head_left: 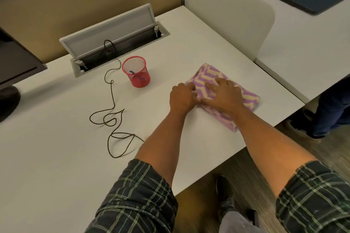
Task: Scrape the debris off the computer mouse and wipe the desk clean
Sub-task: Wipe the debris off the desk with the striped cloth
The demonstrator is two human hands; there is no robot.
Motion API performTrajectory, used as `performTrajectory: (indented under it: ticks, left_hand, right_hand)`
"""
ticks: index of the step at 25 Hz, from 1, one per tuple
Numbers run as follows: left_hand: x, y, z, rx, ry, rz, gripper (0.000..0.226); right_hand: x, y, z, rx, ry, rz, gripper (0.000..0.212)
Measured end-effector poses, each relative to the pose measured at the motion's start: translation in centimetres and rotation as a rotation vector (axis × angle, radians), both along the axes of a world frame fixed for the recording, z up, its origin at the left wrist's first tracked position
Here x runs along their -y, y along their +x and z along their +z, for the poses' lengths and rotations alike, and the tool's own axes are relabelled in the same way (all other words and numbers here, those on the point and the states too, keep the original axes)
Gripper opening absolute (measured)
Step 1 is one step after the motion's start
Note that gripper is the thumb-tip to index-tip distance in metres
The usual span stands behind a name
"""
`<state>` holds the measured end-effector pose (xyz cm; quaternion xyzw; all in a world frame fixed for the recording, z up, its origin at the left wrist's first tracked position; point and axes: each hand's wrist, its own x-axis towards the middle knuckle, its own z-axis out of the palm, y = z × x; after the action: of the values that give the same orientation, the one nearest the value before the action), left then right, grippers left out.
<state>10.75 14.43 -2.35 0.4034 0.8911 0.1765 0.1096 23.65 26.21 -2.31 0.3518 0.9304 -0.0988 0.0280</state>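
1. Both hands are on a folded purple-and-cream cloth (223, 98) lying on the white tabletop (56, 157), toward its right edge.
2. Right hand (224, 94): palm down, fingers spread flat on the cloth, grip open and pressing. Likely pins the fold so the cloth keeps its pad shape for wiping.
3. Left hand (182, 97): fingers curled at the cloth's left edge; grip appears closed on that edge, though the fingertips are hidden.
4. Computer mouse: not visible. Its likely cable (111, 100) runs from the open cable hatch (113, 38) in loops and disappears under the left forearm.
5. Red mesh cup (136, 71) stands well clear of the cloth.
6. Debris: a faint speck beside the left forearm; too small to identify.
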Motion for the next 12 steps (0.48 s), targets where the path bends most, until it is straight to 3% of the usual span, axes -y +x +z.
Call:
performTrajectory:
  ticks: [3, 8, 12]
  left_hand:
    - [-0.8, -0.7, 0.2, 0.143, 0.059, 0.110, 0.029]
    - [-0.9, -0.9, 0.7, 0.250, 0.121, 0.219, 0.031]
    - [-0.1, -0.7, 0.9, 0.319, 0.180, 0.173, 0.037]
  right_hand:
    - [0.1, -0.4, 0.1, 0.063, 0.054, 0.020, 0.104]
    - [1.5, -0.4, -0.2, 0.046, 0.169, 0.043, 0.084]
    - [2.5, -0.7, -0.6, 0.003, 0.261, 0.141, 0.058]
